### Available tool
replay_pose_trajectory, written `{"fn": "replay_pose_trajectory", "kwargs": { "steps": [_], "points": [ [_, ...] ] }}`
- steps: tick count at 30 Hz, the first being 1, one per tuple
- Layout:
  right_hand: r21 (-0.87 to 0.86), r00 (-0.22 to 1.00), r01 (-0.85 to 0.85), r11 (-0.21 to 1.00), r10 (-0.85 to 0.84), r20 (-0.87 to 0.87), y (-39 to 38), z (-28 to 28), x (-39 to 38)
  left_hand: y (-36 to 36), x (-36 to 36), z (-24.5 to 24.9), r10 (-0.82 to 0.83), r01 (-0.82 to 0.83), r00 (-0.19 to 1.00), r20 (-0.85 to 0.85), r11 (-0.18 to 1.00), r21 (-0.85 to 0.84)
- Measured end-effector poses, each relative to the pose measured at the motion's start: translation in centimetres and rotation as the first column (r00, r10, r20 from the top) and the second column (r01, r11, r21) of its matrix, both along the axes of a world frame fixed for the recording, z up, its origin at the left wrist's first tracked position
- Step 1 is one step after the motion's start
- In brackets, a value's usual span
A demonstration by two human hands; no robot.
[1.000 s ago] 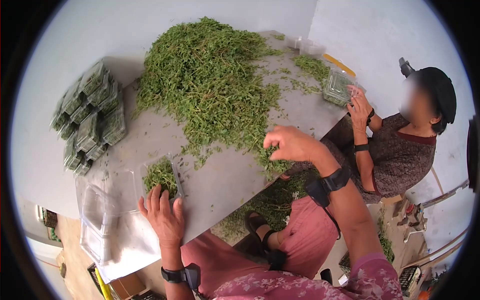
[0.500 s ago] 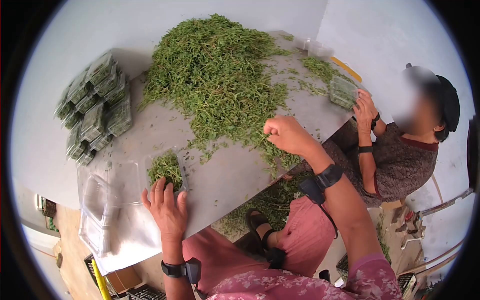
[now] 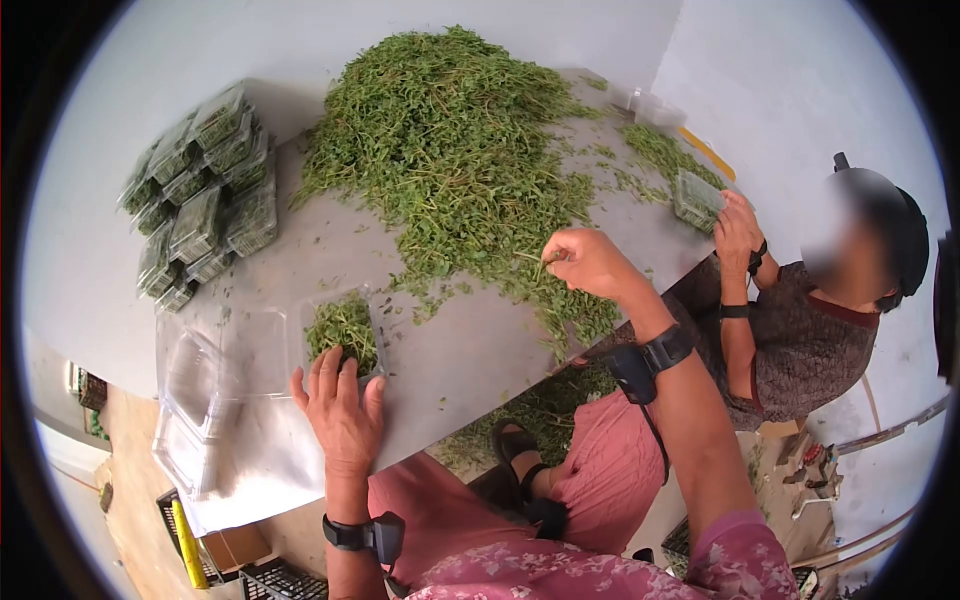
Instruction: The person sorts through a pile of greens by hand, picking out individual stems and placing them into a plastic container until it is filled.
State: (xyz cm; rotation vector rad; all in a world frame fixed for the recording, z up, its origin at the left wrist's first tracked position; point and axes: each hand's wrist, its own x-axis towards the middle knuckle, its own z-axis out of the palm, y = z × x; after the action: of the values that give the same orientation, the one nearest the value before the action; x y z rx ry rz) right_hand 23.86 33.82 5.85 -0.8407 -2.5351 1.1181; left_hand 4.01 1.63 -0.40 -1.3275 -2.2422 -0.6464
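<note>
My left hand point(image 3: 342, 415) lies with fingers spread over the near end of an open clear plastic clamshell box point(image 3: 378, 340), its fingertips on the leafy green sprigs point(image 3: 342, 325) inside. The box's clear lid point(image 3: 255, 345) is folded out flat to the left. My right hand point(image 3: 592, 265) is above the near right edge of a large heap of green sprigs point(image 3: 450, 140). Thumb and forefinger are pinched on a thin green sprig point(image 3: 530, 258), whose stem sticks out to the left.
Filled, closed clamshell boxes point(image 3: 205, 200) are stacked at the back left of the metal table point(image 3: 440, 360). Empty clear boxes point(image 3: 190, 400) lie at the left corner. On the right, a seated co-worker point(image 3: 800, 330) holds another box point(image 3: 698, 200) beside a smaller pile of greens point(image 3: 660, 150).
My right hand has turned slightly, and a sprig now shows in its pinch. The left hand stays at the box. The whole view has shifted a little.
</note>
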Motion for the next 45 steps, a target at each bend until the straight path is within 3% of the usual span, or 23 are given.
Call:
{"fn": "replay_pose_trajectory", "kwargs": {
  "steps": [9,12,15,18,19,20,22,25,28,31,34,37,40,45],
  "points": [
    [0.169,0.999,-0.025,0.985,0.017,0.046,-0.2,-0.5,-1.2,-0.1,-0.1,0.0,-0.006,0.006,1.000,0.013,1.000,-0.008],
    [0.205,0.995,-0.095,0.974,0.095,0.010,0.4,-1.2,-1.6,-0.1,0.0,0.1,-0.005,0.006,1.000,0.020,1.000,-0.010],
    [0.091,0.996,-0.094,0.991,0.094,0.000,0.7,-0.5,-1.5,-0.1,0.0,0.3,-0.009,0.009,1.000,0.021,1.000,-0.017],
    [0.137,0.995,0.078,0.987,-0.069,-0.071,2.1,-0.6,-1.2,-0.1,0.0,0.4,-0.008,0.009,1.000,0.028,1.000,-0.023],
    [0.310,0.986,0.163,0.937,-0.145,-0.081,2.9,-0.7,-1.0,-0.1,0.0,0.5,-0.009,0.010,0.999,0.034,1.000,-0.025],
    [0.332,0.970,0.234,0.914,-0.197,-0.143,3.5,-1.0,-0.7,-0.1,0.1,0.6,-0.011,0.012,0.999,0.041,1.000,-0.026],
    [0.362,0.918,0.377,0.853,-0.291,-0.269,4.2,-1.2,-0.4,-0.1,0.1,0.7,-0.011,0.012,0.999,0.050,1.000,-0.025],
    [0.298,0.883,0.448,0.843,-0.366,-0.293,4.9,-1.7,-0.5,-0.1,0.1,0.8,-0.012,0.013,0.998,0.054,0.999,-0.031],
    [0.372,0.934,0.340,0.864,-0.263,-0.243,5.4,-2.7,-1.1,-0.1,0.1,0.9,-0.013,0.015,0.998,0.059,0.999,-0.037],
    [0.517,0.976,0.199,0.832,-0.213,-0.032,5.8,-3.5,-1.6,-0.1,0.0,0.7,-0.016,0.018,0.998,0.067,0.999,-0.027],
    [0.614,0.973,0.206,0.762,-0.227,-0.045,5.9,-4.8,-2.3,-0.1,-0.1,0.5,-0.015,0.017,0.998,0.065,0.999,-0.028],
    [0.528,0.966,0.241,0.814,-0.251,-0.053,6.9,-6.4,-2.9,-0.1,0.0,0.9,-0.018,0.021,0.997,0.069,0.999,-0.040],
    [0.551,0.988,0.091,0.830,-0.146,0.056,8.0,-6.7,-2.7,-0.2,0.1,1.1,-0.019,0.023,0.997,0.075,0.999,-0.040],
    [0.295,0.978,0.206,0.933,-0.192,-0.078,5.6,-3.3,-2.7,-0.2,0.3,1.0,-0.020,0.022,0.997,0.069,0.999,-0.028]
  ]
}}
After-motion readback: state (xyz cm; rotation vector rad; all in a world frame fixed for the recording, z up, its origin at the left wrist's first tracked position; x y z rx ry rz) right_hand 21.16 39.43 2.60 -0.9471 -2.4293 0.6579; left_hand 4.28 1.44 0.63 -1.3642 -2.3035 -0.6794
